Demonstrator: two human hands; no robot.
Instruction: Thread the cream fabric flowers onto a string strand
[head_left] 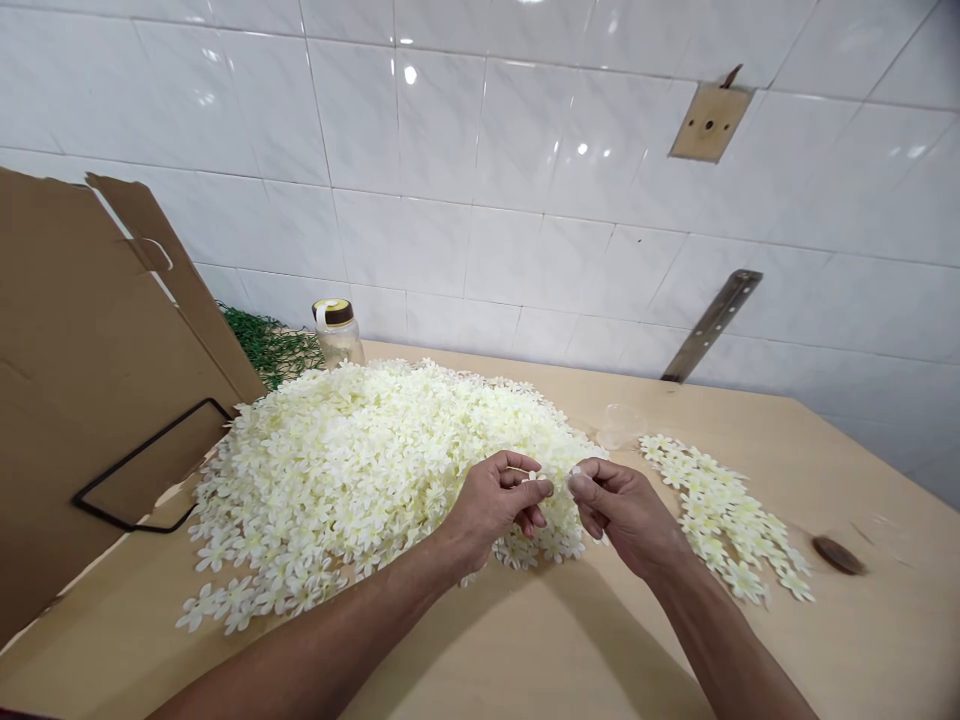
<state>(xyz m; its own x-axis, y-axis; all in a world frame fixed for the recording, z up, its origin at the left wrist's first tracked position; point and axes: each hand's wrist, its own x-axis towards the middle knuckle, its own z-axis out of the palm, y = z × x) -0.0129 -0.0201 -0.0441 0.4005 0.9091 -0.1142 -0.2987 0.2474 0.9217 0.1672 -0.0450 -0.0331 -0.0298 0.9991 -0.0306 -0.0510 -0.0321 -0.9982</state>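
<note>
The left hand (pixel 495 500) is drawn into a narrow pinch, thumb against fingertips, holding a small white piece (pixel 534 478). The right hand (pixel 622 505) sits just beside it, thumb and forefinger also close together; a pale spot shows at its fingertips, but I cannot tell whether that is a petal or a nail, so its grip is unclear. The fingertips of the two hands face each other with a slim gap between.

Both hands are over the near right edge of a big heap of flowers (pixel 375 450), cream-white with yellowish middles, spread across the left and centre of the pale wooden table (pixel 525 640). A smaller patch of flowers (pixel 720 510) lies to the right, beyond the right forearm, with a clear plastic piece (pixel 621 427) near its far end and a dark brown oval thing (pixel 838 555) beside its near end.

Behind the heap stands a clear jar (pixel 341 345) with a dark and yellow lid (pixel 332 312) crossed by a white strip; any lettering there is too small to read. Green netting (pixel 270 345) lies left of it, next to brown cardboard (pixel 97 350). A metal strip (pixel 712 325) leans against the tiled wall (pixel 510 150).
</note>
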